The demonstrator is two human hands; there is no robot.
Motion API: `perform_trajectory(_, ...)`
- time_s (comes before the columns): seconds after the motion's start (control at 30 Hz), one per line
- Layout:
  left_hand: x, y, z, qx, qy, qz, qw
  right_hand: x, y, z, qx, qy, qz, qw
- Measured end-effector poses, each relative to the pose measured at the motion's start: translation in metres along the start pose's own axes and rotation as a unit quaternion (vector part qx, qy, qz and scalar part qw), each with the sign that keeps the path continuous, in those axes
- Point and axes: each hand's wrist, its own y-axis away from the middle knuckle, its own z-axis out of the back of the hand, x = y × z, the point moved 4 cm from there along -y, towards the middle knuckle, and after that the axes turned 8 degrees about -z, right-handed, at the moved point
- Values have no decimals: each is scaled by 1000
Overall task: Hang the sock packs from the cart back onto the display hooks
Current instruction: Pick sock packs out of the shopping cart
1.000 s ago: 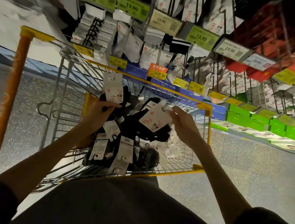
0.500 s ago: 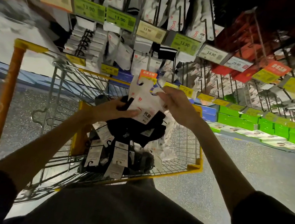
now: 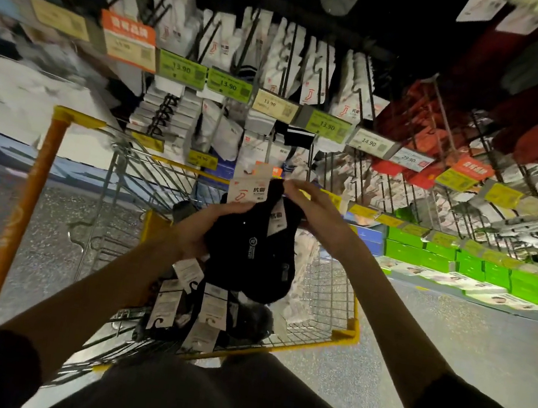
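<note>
Black sock packs (image 3: 250, 249) — left hand (image 3: 198, 228) grips their side, right hand (image 3: 314, 213) pinches the top — wire cart (image 3: 342, 335) below both hands.

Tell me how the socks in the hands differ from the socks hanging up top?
The held socks are black; the hanging socks are white. The held socks are gripped by the left hand and right hand; the hanging socks sit on hooks. Both have labels with a red sock drawing.
</note>
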Motion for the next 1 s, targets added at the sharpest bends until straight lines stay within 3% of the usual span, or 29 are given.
perform_trajectory(0.17,-28,13,-2,-15,7,-43,999,-6,22,-16,69,-1,47,997)
perform_trajectory(0.4,-83,44,-5,-12,13,-116,993,32,41,-24,-12,-89,102,991)
perform_trajectory(0.57,-143,70,-10,-80,-37,-215,973,73,69,-2,-79,-210,171,959)
perform_trajectory(0.7,-171,88,-40,-96,-92,-276,952,103,96,15,-34,-286,211,934)
perform_trajectory(1.0,-189,111,-156,-109,-135,-335,926,145,130,44,18,-265,267,926)
